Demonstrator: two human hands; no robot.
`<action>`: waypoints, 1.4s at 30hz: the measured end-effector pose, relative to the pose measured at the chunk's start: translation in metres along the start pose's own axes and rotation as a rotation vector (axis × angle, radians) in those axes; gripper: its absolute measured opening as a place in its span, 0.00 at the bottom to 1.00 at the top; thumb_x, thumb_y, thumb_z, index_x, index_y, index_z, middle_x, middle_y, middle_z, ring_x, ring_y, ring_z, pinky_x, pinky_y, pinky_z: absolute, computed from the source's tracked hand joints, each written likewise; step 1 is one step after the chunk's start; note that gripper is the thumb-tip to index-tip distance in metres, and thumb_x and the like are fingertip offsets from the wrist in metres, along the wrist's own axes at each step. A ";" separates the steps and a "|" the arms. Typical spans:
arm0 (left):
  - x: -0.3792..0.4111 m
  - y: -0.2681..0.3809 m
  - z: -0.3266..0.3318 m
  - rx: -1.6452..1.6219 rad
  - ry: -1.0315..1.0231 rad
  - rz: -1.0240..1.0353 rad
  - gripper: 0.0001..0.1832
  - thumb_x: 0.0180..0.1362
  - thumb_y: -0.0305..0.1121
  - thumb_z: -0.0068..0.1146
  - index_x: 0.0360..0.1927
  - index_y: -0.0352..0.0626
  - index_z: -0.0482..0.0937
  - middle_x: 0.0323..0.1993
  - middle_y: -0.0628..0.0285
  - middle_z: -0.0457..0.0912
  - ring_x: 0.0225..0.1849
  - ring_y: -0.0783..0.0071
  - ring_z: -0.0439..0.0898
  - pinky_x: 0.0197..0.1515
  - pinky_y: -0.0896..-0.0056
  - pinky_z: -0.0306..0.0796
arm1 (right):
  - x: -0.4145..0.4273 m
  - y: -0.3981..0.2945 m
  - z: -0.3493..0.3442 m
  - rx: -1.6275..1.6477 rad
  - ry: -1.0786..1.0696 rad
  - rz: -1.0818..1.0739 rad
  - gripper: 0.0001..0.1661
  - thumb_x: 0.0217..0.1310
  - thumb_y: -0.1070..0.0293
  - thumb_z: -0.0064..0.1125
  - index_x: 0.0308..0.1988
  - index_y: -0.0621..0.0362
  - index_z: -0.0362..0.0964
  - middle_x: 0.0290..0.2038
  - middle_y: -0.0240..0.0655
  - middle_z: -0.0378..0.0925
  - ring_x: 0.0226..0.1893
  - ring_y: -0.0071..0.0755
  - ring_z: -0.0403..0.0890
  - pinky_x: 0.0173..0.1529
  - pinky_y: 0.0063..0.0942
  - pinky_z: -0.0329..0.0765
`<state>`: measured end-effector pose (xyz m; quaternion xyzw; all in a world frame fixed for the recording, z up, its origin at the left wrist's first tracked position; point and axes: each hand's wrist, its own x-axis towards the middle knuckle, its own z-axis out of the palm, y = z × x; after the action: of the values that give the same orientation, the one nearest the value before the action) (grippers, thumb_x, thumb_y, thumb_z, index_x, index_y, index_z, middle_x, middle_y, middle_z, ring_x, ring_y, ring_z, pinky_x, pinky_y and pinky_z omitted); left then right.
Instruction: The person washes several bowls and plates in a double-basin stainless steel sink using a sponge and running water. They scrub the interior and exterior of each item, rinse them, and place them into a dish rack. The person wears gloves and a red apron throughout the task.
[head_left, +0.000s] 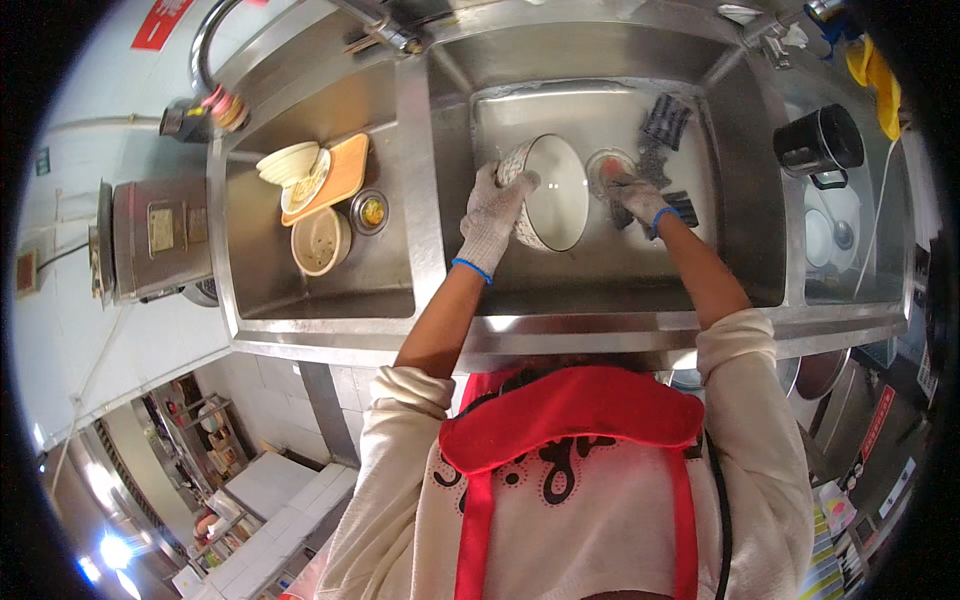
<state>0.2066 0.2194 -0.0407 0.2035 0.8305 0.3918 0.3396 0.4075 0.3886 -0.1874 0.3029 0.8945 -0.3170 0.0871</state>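
Note:
My left hand (495, 210), in a pale knit glove with a blue cuff, grips the rim of a large white bowl (559, 199) with a patterned outside. The bowl is tilted, its inside facing right, over the middle basin (570, 296) of a steel sink. To its right, my right hand (637, 196), gloved the same way, reaches down into cloudy water. Its fingers touch a round, pale item with a reddish centre (609, 169); whether they grip it is unclear. Dark ribbed pieces (666, 122) lie in the water beyond that hand.
The left basin holds stacked pale bowls (289, 163), an orange-brown tray (349, 169), a beige bowl (321, 240) and a drain strainer with yellow scraps (369, 212). A black pot (817, 142) and a ladle (842, 232) are in the right basin. A faucet (397, 37) overhangs the divider.

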 end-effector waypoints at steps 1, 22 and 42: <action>0.000 0.003 0.011 0.132 0.022 -0.077 0.40 0.37 0.51 0.56 0.54 0.40 0.62 0.47 0.49 0.71 0.49 0.57 0.70 0.51 0.66 0.62 | -0.004 0.001 -0.004 0.104 -0.019 0.128 0.30 0.58 0.45 0.30 0.48 0.53 0.66 0.52 0.40 0.65 0.54 0.41 0.63 0.58 0.29 0.58; 0.030 -0.029 0.040 -0.093 -0.106 -0.349 0.44 0.40 0.50 0.57 0.59 0.38 0.54 0.53 0.48 0.66 0.54 0.59 0.65 0.54 0.70 0.57 | 0.007 -0.039 0.030 -0.711 0.385 -0.580 0.26 0.52 0.70 0.43 0.53 0.60 0.56 0.50 0.43 0.64 0.43 0.35 0.71 0.41 0.30 0.75; 0.035 -0.036 0.037 -0.109 -0.146 -0.299 0.43 0.43 0.51 0.55 0.59 0.39 0.54 0.54 0.51 0.64 0.56 0.61 0.63 0.56 0.70 0.55 | 0.077 -0.054 0.073 -1.353 0.394 -0.597 0.14 0.52 0.71 0.40 0.41 0.65 0.60 0.25 0.44 0.68 0.20 0.39 0.70 0.19 0.35 0.71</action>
<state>0.2067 0.2369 -0.1001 0.0870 0.8022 0.3656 0.4639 0.3106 0.3477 -0.2439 -0.0202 0.9366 0.3498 0.0029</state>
